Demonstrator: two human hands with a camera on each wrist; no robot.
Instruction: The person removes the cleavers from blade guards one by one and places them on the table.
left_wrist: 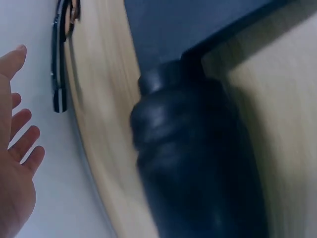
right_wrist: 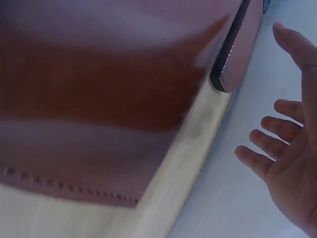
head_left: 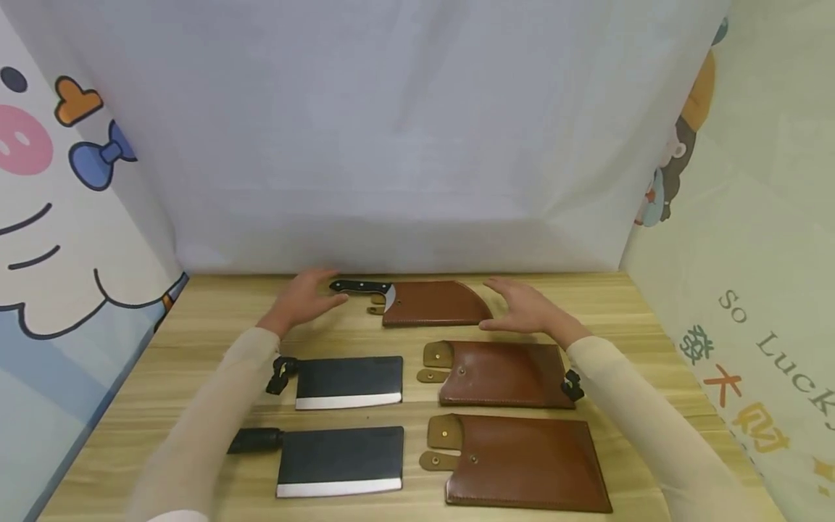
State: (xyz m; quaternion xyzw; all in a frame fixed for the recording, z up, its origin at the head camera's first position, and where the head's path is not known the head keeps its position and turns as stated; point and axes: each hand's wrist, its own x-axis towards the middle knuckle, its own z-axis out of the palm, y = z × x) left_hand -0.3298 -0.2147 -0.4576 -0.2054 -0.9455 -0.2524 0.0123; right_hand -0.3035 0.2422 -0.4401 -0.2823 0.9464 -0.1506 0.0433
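At the far edge of the table lies a cleaver in a brown leather sheath [head_left: 433,304], its black riveted handle [head_left: 360,286] pointing left. My left hand [head_left: 302,299] is beside that handle with its fingers spread, apart from it. Off the sheath's right end, my right hand [head_left: 524,308] has its fingers extended and holds nothing. Beneath the left wrist lies a bare cleaver [head_left: 349,380]; its dark handle [left_wrist: 193,158] fills much of the left wrist view. An unfilled-looking sheath [right_wrist: 99,84] looms large in the right wrist view, below my right wrist.
Nearer the front lie another bare cleaver [head_left: 341,461] on the left and a larger brown sheath [head_left: 528,464] on the right, both flat on the wooden table [head_left: 196,326]. A white cloth [head_left: 404,145] hangs behind, with printed cloths on both sides.
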